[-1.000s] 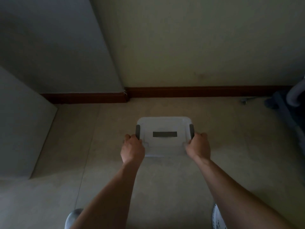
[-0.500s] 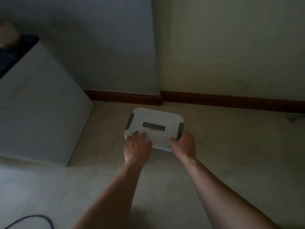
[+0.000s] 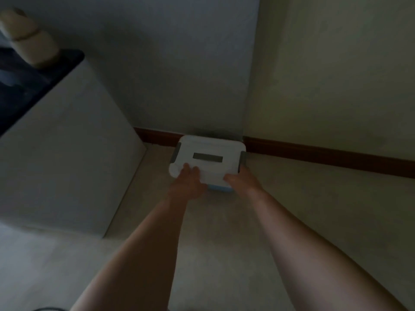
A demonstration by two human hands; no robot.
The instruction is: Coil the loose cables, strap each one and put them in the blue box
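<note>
Room corner, dim light. Grey-blue wall (image 3: 179, 63) on the L meets cream wall (image 3: 336, 75) on the R; dark brown wooden skirting board (image 3: 325, 157) runs along the foot of both. Pale beige floor (image 3: 224, 243).

L side: tall white cabinet (image 3: 67, 153) w/ dark top (image 3: 33, 86), standing near the box's L side, narrow strip of floor between them. On the dark top: cream cylindrical rolls (image 3: 29, 41), stacked, blurred. Thin dark curved strip (image 3: 45, 309) at the bottom edge, too little shown to ID.

Blue plastic box (image 3: 211, 167) sits on the floor right in the corner, far edge against or just beside the skirting, can't tell which. White lid (image 3: 202, 145) is on; grey rectangular handle recess (image 3: 207, 157) in the centre, grey latch on each short side: L latch (image 3: 175, 153), R latch (image 3: 242, 159). Blue base shows only as a thin band under the near edge, btwn the two hands.

Both bare forearms reach fwd from the bottom of frame, nearly straight, converging on the box's near side.

Left hand (image 3: 187, 182): palm down at the near-L corner, fingers fairly straight & close together, tips lying flat on the lid.

Right hand (image 3: 243, 179): at the near-R corner just below the R latch, thumb lying across the lid's near edge. Other fingers go along the R side; blur hides whether they curl round it, can't tell.
</note>
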